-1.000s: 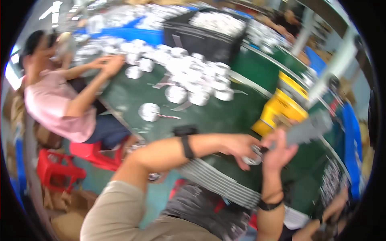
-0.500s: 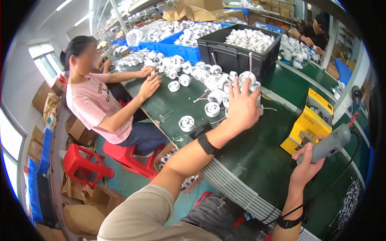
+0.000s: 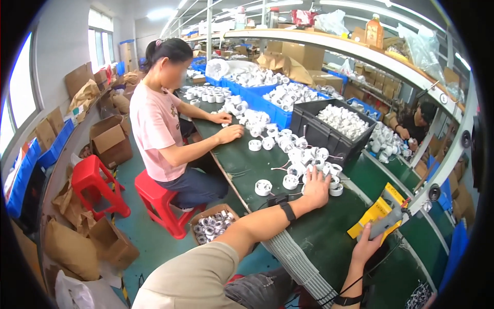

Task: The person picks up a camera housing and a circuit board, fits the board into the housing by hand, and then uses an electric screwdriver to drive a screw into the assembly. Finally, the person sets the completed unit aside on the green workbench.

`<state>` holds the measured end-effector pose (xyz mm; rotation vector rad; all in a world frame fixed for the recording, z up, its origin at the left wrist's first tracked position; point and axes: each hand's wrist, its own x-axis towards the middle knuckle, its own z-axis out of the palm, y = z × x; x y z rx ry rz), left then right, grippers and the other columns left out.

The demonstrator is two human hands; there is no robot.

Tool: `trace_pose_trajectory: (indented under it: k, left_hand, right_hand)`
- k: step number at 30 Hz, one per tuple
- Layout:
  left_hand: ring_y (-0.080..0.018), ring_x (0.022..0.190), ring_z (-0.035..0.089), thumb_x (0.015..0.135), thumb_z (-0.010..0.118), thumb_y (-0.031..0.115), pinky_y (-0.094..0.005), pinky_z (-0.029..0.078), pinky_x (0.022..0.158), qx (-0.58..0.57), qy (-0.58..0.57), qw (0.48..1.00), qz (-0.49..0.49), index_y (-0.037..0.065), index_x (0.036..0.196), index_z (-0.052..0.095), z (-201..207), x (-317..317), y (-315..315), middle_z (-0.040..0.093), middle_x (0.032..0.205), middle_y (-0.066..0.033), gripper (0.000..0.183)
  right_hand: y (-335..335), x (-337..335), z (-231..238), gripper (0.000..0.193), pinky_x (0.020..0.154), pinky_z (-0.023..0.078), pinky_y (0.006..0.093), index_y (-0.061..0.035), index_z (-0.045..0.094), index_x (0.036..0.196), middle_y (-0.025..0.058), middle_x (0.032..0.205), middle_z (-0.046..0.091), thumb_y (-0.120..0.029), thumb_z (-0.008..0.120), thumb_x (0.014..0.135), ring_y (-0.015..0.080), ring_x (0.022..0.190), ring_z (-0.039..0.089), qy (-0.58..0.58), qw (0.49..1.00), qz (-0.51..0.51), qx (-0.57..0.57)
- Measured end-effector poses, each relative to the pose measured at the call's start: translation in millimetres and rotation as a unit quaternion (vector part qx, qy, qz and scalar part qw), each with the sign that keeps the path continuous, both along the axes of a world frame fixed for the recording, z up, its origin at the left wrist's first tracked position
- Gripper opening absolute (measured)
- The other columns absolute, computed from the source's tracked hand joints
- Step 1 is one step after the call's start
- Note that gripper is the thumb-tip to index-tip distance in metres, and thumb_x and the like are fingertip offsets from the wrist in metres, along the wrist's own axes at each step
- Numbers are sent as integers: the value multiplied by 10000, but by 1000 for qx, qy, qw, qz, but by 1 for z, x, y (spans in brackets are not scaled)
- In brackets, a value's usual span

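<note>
Head view, left hand (image 3: 316, 189): stretched forward, palm down, over the near side of the heap; fingers spread apart, contact beneath the palm hidden.
White round parts (image 3: 290, 181): heaped on the table around and beyond the left fingertips, some trailing thin wires; more strung out toward the far left.
Single white part (image 3: 263, 187): set apart from the heap, near the left forearm.
Right hand (image 3: 366, 244): clamped around the gray tool, well apart from the heap.
Gray tool (image 3: 386, 223): held slanting up to the right, in front of the yellow box.
Yellow box (image 3: 371, 213): on the table, partly covered by the tool and the right hand.
Black wristbands (image 3: 288, 211): one around each forearm.
Green table (image 3: 319, 232): reaching from near the lap to the back, with a pale slotted strip (image 3: 296, 257) along the near edge.
Black crate (image 3: 319, 129): just behind the heap, full of small white pieces.
Blue bins (image 3: 280, 116): left of the black crate, loaded with more white parts.
Co-worker in pink (image 3: 157, 134): seated on a red stool (image 3: 167, 206) at the left, both hands at the table, beside white parts.
Second red stool (image 3: 98, 185): on the floor, farther left.
Cardboard box (image 3: 193, 222): on the floor by the table edge, filled with shiny rings (image 3: 212, 226).
Overhead shelf (image 3: 329, 36): spanning the back, bearing an orange bottle (image 3: 374, 32).
</note>
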<state>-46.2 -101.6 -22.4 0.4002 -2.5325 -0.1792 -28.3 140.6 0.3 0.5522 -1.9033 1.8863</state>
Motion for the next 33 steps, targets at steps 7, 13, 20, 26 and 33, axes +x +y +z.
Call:
trace_pose_trajectory:
  k: [7, 13, 20, 26, 33]
  left_hand:
    - [-467, 1355, 249, 764, 651, 178, -606, 159, 1126, -53, 69, 986, -141, 106, 1342, 476, 4, 10, 30, 398, 1377, -212, 608]
    - [-419, 1290, 368, 750, 682, 177, -582, 257, 1100, -43, 61, 970, -233, 96, 1258, 535, -6, 6, 36, 510, 1263, -168, 535]
    - [-377, 1312, 361, 774, 658, 211, -556, 218, 1126, -50, 23, 978, -199, 77, 1141, 620, -7, 5, 31, 554, 1213, -117, 393]
    - [-385, 1256, 425, 731, 653, 206, -595, 271, 1063, -79, -16, 983, -162, 82, 1005, 678, -10, -5, 43, 595, 1171, -148, 302]
    - [-423, 1209, 466, 692, 677, 149, -541, 301, 1044, -116, 2, 974, -196, 66, 1041, 677, 3, 1, 13, 640, 1154, -113, 358]
  right_hand:
    - [-7, 1, 3, 237, 544, 439, 234, -22, 485, 1178, 60, 889, 573, -134, 519, 972, 81, 599, 491, -17, 994, 53, -92]
    - [-5, 13, 16, 229, 489, 432, 236, -14, 490, 1154, 36, 788, 534, -133, 529, 963, 79, 530, 474, -67, 991, 96, -61]
    - [-6, 17, 15, 332, 508, 441, 230, -6, 481, 1193, 45, 845, 551, -117, 611, 910, 88, 558, 505, -101, 986, 118, -59]
    - [2, 6, 0, 363, 496, 439, 230, -36, 515, 1108, 36, 793, 582, -182, 719, 846, 75, 572, 533, 8, 999, 30, 22]
    - [-11, 9, 16, 568, 751, 510, 390, 9, 529, 1124, 203, 917, 650, -359, 773, 767, 347, 868, 668, 16, 996, 75, 35]
